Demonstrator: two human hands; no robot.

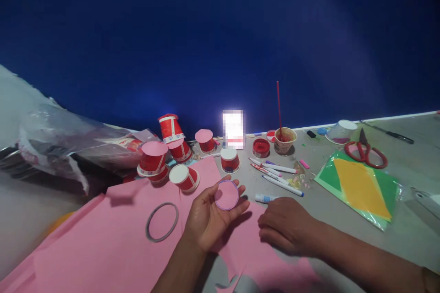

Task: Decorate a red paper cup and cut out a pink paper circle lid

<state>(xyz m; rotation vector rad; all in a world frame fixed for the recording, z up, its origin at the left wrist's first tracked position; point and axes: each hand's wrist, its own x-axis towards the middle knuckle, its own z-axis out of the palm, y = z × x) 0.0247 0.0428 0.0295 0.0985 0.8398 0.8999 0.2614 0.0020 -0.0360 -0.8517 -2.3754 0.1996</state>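
In my left hand [209,219], palm up, a round pink paper disc [227,195] with a purple outline is pinched between thumb and fingers. My right hand [287,224] is palm down with its fingers curled, over the edge of a pink paper sheet [252,233]. A white and blue glue stick [264,198] lies just beyond it, one end hidden behind the hand. Whatever the right fingers may hold is hidden. Ahead of my left hand stand a red paper cup with a white top [229,160] and another, tilted cup [185,178].
Several red cups [153,158] with pink tops stand at left, beside clear plastic wrapping [75,132]. A grey ring [162,222] lies on pink paper. Markers [282,185], a red paint pot [261,148], a cup with a brush [285,139], scissors [366,153] and packed coloured sheets [364,190] lie rightward.
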